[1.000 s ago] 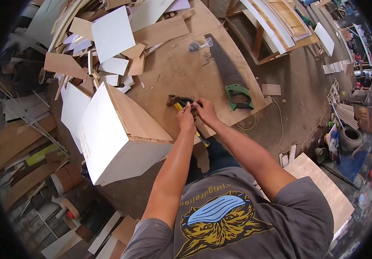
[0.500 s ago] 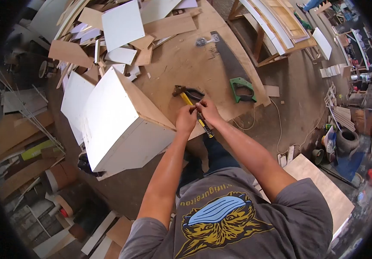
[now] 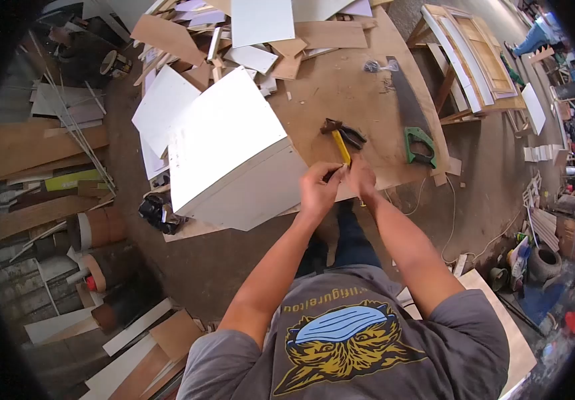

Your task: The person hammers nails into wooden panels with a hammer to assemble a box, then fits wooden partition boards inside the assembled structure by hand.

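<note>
My left hand is closed in a pinch at the table's near edge, its fingertips meeting those of my right hand. My right hand is curled closed right beside it. Whatever is between the fingers is too small to make out. A hammer with a yellow handle lies under and just beyond the hands, its lower end partly hidden by my right hand. Touching the hammer is a pair of dark-handled pliers. To the left stands a white panel box, close to my left hand.
A handsaw with a green handle lies on the brown worktable beside a small clear plastic bag. Offcut boards are piled at the back. A black object sits at the left corner. A wooden frame stands right.
The view has swung left, so the table and its things appear farther right. Both hands remain together by the hammer; the right hand has turned and its fingers are curled more.
</note>
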`<act>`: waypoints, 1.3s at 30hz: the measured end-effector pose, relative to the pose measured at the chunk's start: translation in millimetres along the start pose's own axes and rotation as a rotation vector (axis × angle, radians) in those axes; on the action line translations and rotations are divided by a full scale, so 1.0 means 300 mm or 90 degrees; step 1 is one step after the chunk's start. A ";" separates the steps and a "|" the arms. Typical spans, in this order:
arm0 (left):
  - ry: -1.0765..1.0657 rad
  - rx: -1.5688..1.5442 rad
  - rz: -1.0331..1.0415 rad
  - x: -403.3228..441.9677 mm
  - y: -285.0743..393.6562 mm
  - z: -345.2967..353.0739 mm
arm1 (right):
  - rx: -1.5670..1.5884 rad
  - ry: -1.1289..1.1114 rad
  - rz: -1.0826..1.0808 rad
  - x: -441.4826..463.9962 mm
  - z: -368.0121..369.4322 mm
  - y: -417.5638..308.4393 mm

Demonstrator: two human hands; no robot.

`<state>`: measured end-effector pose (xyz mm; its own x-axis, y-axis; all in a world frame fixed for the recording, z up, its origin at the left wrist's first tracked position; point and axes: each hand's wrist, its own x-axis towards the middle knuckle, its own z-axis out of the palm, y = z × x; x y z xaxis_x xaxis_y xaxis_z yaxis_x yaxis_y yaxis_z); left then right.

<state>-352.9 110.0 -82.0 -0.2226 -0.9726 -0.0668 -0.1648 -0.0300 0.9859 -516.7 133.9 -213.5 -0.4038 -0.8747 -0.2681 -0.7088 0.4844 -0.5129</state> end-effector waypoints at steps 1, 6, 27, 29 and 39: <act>0.010 -0.043 0.004 -0.012 0.036 -0.036 | -0.018 -0.008 0.000 0.001 -0.012 -0.019; 0.135 0.055 0.116 -0.035 0.296 -0.340 | 0.170 0.036 0.010 -0.046 -0.061 -0.055; 0.016 0.160 0.242 -0.035 0.299 -0.141 | 0.242 0.067 -0.117 0.100 0.042 -0.072; -0.015 0.079 0.094 -0.009 0.174 -0.015 | 0.258 0.009 -0.097 0.129 0.090 0.034; 0.059 -0.106 -0.408 0.210 -0.316 0.276 | 0.110 -0.012 -0.038 0.107 -0.148 0.102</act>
<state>-430.7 70.5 -192.3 -0.0457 -0.7666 -0.6406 -0.0851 -0.6359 0.7671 -577.1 121.5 -201.5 -0.3516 -0.9029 -0.2475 -0.6208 0.4227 -0.6603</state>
